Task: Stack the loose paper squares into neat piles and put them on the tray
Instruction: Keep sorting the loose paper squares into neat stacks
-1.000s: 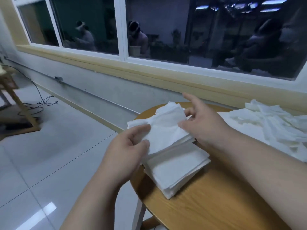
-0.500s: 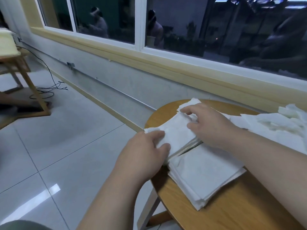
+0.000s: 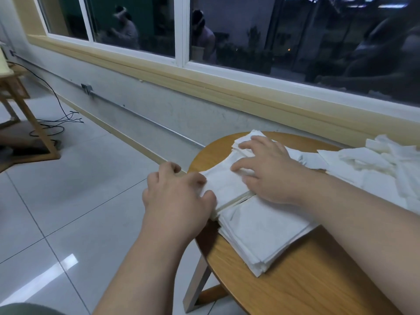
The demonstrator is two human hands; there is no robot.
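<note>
Round wooden table (image 3: 318,287) fills the lower right of frame, pale tiled floor (image 3: 68,201) to its left. Nearest on the table is a big stack (image 3: 268,235) of white paper squares. Its edges are fairly square, one corner pointing toward bottom of frame. It lies flat, w/ nothing touching its near half.

Just beyond, at frame centre, a small stack (image 3: 227,187) meets the big stack's far edge. It's raised a bit, so a dark gap shows btwn the two. L hand (image 3: 179,201) comes up from lower centre w/ fingers curled onto the small stack's left edge. It's clamped on that edge as far as I can tell, prob. to stop sheets sliding off the table rim right there. R hand (image 3: 268,173) lies on top w/ fingers spread & fairly straight, pressing down, not closed round anything. It looks to be flattening & squaring the sheets against the L hand. My read: the step in hand is tidying this bundle before it joins a pile.

Further right, at the frame's right edge, is a loose heap (image 3: 375,164) of unsorted squares, crumpled & overlapping. It's close by the R forearm & well apart from the L hand, so plenty not yet stacked.

No separate tray I can make out. It may be out of shot, or be the round top itself; can't tell.

Far: grey wall (image 3: 159,105), then a dark window (image 3: 250,30) w/ reflections across the top. Upper left: wooden stand (image 3: 34,126) & black cable (image 3: 68,120) on the floor.
</note>
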